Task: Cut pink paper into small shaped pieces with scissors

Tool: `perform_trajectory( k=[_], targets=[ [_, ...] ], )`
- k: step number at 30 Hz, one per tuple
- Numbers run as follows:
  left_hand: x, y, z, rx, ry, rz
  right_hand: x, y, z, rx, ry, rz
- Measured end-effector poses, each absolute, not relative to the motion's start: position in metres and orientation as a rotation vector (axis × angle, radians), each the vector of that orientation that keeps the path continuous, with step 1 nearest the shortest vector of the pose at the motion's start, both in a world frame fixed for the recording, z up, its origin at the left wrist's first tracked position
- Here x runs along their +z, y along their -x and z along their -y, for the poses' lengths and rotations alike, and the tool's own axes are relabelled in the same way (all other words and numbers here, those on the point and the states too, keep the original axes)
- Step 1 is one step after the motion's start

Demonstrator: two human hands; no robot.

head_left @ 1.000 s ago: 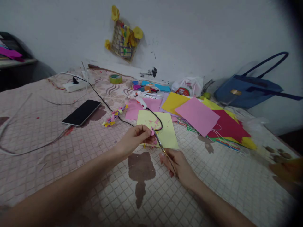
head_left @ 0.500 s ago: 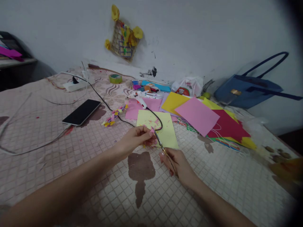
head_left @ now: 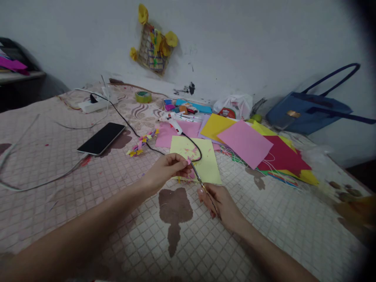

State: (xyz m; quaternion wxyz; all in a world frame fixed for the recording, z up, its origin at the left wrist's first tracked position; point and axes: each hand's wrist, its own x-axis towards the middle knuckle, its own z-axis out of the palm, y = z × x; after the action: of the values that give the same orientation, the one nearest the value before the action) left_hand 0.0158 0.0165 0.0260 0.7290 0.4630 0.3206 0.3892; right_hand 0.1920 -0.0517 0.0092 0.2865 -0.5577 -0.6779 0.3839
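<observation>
My left hand [head_left: 172, 168] pinches a small piece of pink paper [head_left: 188, 160] between thumb and fingers. In my right hand [head_left: 219, 201] is a pair of scissors [head_left: 199, 179], its fingers wrapped round the handles. The blades point up and left, with their tips at the pink piece. Beneath both hands' reach lies a pale yellow sheet [head_left: 210, 168] scattered with small pink scraps [head_left: 190, 150]. A white glue gun [head_left: 175, 124] rests just behind it, its black cord looping over the sheet. Left of that lies a colourful paper garland [head_left: 142, 143].
A phone [head_left: 101, 139] on a cable lies left, near a white power strip [head_left: 91, 105]. Green tape [head_left: 143, 97] sits at the back. Pink paper [head_left: 245, 144], red paper [head_left: 282, 156] and white string [head_left: 232, 160] spread right. A blue handbag [head_left: 308, 111] leans on the wall.
My left hand has shifted slightly up and left with the pink piece, showing more of the scissor blades. My right hand stays nearly in place.
</observation>
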Motion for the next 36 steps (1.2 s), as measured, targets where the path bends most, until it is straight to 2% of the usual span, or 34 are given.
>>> perform_trajectory(
  k=[36],
  targets=[
    [0.0302, -0.0150, -0.0177, 0.904, -1.202, -0.835, 0.0122, -0.1926, 0.0509, 0.876, 1.543, 1.964]
  ],
)
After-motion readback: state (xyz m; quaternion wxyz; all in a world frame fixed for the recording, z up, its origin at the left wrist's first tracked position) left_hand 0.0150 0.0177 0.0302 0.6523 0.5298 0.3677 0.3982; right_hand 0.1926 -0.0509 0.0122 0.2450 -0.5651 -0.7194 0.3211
